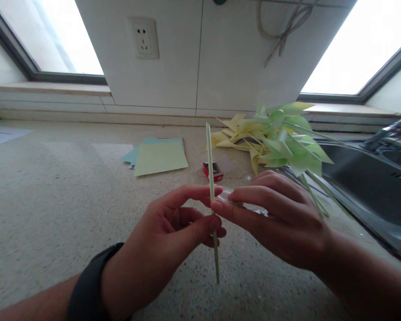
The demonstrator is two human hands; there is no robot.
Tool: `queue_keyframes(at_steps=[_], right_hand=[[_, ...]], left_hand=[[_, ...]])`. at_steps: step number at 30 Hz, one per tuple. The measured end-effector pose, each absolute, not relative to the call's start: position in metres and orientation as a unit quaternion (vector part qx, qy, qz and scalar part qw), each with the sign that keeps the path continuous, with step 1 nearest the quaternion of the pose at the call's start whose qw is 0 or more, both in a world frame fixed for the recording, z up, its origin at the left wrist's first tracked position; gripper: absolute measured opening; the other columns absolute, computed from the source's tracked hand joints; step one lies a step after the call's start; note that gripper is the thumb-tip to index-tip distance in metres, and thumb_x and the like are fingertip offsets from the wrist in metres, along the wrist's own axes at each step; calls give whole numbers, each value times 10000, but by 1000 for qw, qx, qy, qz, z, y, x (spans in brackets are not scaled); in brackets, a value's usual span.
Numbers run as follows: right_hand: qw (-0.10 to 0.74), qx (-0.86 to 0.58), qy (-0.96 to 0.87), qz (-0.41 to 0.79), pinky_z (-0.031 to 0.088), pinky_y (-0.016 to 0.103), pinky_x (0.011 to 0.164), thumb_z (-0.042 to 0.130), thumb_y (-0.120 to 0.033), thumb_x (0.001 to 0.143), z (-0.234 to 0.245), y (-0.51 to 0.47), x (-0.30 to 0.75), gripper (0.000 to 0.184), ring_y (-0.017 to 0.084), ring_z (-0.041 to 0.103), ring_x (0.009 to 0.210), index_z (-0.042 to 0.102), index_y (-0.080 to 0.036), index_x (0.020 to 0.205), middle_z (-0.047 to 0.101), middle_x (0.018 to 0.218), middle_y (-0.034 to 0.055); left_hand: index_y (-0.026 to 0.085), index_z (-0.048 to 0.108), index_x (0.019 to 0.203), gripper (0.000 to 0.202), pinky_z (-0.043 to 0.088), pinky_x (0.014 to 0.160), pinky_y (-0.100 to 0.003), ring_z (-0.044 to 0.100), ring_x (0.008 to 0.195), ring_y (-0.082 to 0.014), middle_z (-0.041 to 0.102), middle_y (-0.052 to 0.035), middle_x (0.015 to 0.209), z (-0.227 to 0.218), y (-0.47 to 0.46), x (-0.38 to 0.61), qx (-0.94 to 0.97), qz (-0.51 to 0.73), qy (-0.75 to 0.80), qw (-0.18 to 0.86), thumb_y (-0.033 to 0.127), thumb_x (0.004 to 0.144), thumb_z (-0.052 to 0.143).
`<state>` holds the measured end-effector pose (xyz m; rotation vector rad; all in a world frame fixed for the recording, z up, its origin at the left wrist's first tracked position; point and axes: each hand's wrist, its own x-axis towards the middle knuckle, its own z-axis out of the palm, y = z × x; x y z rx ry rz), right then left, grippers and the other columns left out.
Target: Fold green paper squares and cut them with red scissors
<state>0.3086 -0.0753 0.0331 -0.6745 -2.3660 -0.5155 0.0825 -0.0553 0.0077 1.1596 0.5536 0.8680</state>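
Note:
A thin pale green paper stick point(210, 156) stands almost upright in front of me. My left hand point(177, 232) pinches it near its middle between thumb and fingers. The tip of my right hand's point(270, 209) thumb touches the stick just above that grip. Beside it, my right fingers bend around a clear, shiny piece point(225, 195) that looks like tape; part of it is hidden by the fingers. Behind the stick, a small red box point(217, 174) with a dark top lies on the counter.
Square pale yellow paper point(162, 157) lies over light blue sheets point(130, 156). Several yellow and green paper pinwheels point(274, 133) are heaped at the back right, sticks pointing toward the metal sink point(374, 191). A faucet point(387, 133) rises behind it. Speckled counter point(70, 191) stretches left.

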Motion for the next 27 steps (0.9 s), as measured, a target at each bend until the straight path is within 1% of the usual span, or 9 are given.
queue_keyframes(at_steps=[4,7,14,23,27], right_hand=[[305,-260,-893,-204,465,346,703,597,-118,970,33,-75,309,312,179,584,839,681,-161,1267,721,1020,60],[303,-261,-893,-206,465,348,705,588,-110,971,33,-74,308,306,179,589,839,682,-162,1257,725,1016,61],[301,-259,-894,-208,463,369,696,583,-119,975,33,-73,308,295,199,588,859,685,-147,1250,725,1041,75],[297,-265,-893,-208,451,366,673,570,-111,979,33,-73,309,308,196,571,843,691,-163,1258,723,1014,68],[299,-269,-892,-208,449,369,679,572,-118,982,33,-73,310,319,196,565,838,685,-177,1274,719,1014,63]], left_hand=[[284,729,1105,275,615,687,-205,742,745,-125,799,19,798,7,-57,83,512,410,268,706,227,847,808],[267,723,1105,290,613,676,-198,735,721,-119,792,20,784,8,-58,83,516,412,282,696,215,835,816],[235,693,1092,280,594,645,-183,704,698,-108,776,17,776,9,-57,84,522,412,300,684,248,838,812],[277,661,1111,289,607,656,-203,695,712,-108,749,42,807,2,-56,81,536,407,296,678,295,860,802],[268,664,1116,286,613,643,-199,699,708,-110,743,39,786,1,-55,81,531,416,281,682,282,864,798]])
